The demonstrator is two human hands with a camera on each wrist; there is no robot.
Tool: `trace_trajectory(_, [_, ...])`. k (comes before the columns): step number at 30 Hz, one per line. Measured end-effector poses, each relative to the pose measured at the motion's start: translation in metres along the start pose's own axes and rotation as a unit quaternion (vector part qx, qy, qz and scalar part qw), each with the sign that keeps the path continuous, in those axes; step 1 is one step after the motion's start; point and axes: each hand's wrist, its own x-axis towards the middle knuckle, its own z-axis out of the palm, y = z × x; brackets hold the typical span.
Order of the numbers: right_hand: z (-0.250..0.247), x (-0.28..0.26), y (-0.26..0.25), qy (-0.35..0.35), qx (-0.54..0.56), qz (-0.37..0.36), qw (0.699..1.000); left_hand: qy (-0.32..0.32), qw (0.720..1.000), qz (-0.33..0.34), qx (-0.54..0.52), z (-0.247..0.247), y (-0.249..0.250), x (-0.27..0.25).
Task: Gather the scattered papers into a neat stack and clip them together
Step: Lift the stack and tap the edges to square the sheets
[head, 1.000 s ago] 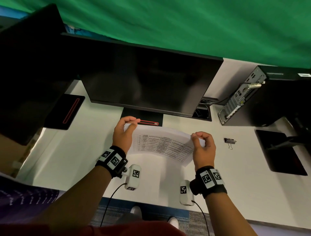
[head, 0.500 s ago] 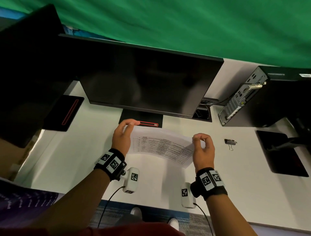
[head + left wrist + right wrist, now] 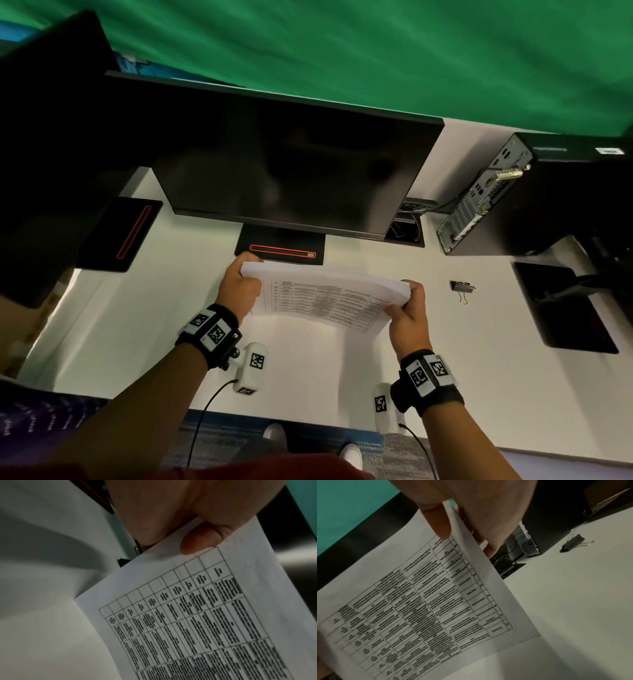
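Paper stack (image 3: 329, 294) held up off the white worktop (image 3: 479, 377) at frame centre, just below the monitor stand (image 3: 281, 250), printed table facing the camera, sheets bowed between both grips. Binder clip (image 3: 462, 287) lying on the worktop right of centre, near the right hand but apart from it, untouched; also visible upper right in right-wrist view (image 3: 573, 543). Risks, as judgement: stack gripped only at its two short edges, so middle sags w/ nothing under it; inner sheets could slide out of line or fan if either pinch loosens. Freeing the right hand to fetch the clip leaves the left alone on one edge, and the far side would likely droop and splay, undoing the squaring. Clip set on w/ edges misaligned would lock in a crooked stack; clip jaw may also be tight for this thickness, can't tell from here. Squaring edges on the worktop before clipping prob. safest. Pose: left hand (image 3: 239, 291) at centre-left, curled round the stack's left edge, thumb on the printed face (left-wrist view (image 3: 202, 540)), fingers behind. Right hand (image 3: 407, 315) centre-right, pinching the right edge, thumb in front (image 3: 440, 520), fingers behind the sheets. Both forearms reaching up from bottom of frame, wrists roughly level, each w/ marker band.
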Motion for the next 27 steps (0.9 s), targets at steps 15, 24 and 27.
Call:
trace_trajectory(15, [0.023, -0.002, -0.075, -0.020, -0.219, -0.195, 0.956, 0.110, 0.913, 0.259, 0.296, 0.013, 0.054, -0.006])
trace_trajectory(24, [0.023, 0.003, -0.138, 0.124, -0.315, -0.390, 0.856, -0.023, 0.951, 0.252, 0.177, 0.004, 0.110, -0.012])
trace_trajectory(27, [0.003, 0.009, -0.119, 0.115, -0.080, -0.232, 0.963, -0.004, 0.981, 0.193, 0.006, -0.012, 0.104, -0.013])
